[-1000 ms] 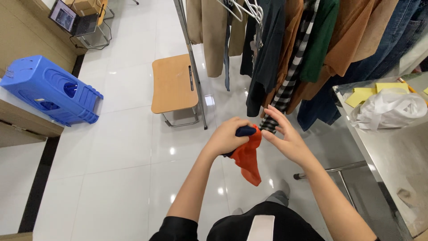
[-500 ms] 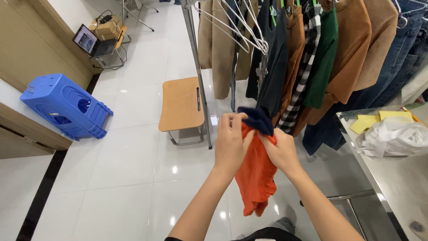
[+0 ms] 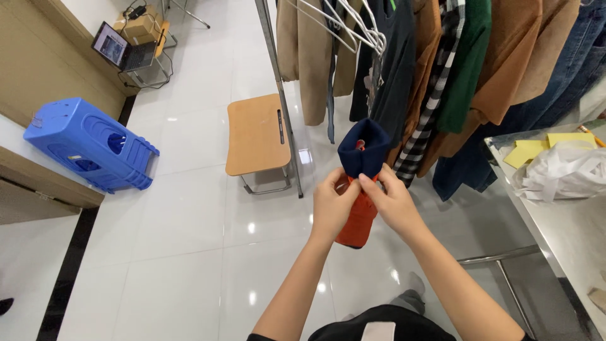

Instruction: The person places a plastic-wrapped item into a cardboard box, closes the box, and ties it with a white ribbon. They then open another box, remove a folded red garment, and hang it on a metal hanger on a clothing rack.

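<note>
Both my hands hold up a small orange garment [image 3: 357, 218] with a navy blue collar band [image 3: 364, 148] at its top. My left hand [image 3: 333, 205] pinches the garment just below the navy band on the left side. My right hand [image 3: 392, 201] pinches it on the right, fingertips meeting the left hand's. The orange part hangs down between my wrists, partly hidden by them. The garment is raised in front of a clothes rack [image 3: 280, 95] with hanging coats and shirts.
White hangers [image 3: 353, 28] and several garments hang on the rack ahead. A wooden stool [image 3: 255, 134] stands by the rack pole. A blue plastic stool [image 3: 88, 144] lies at left. A steel table [image 3: 568, 221] at right bears a white bag [image 3: 562, 170] and yellow papers.
My hands have lifted the garment higher and nearer the rack. The navy band now stands above my fingers, and the orange part hangs shorter below.
</note>
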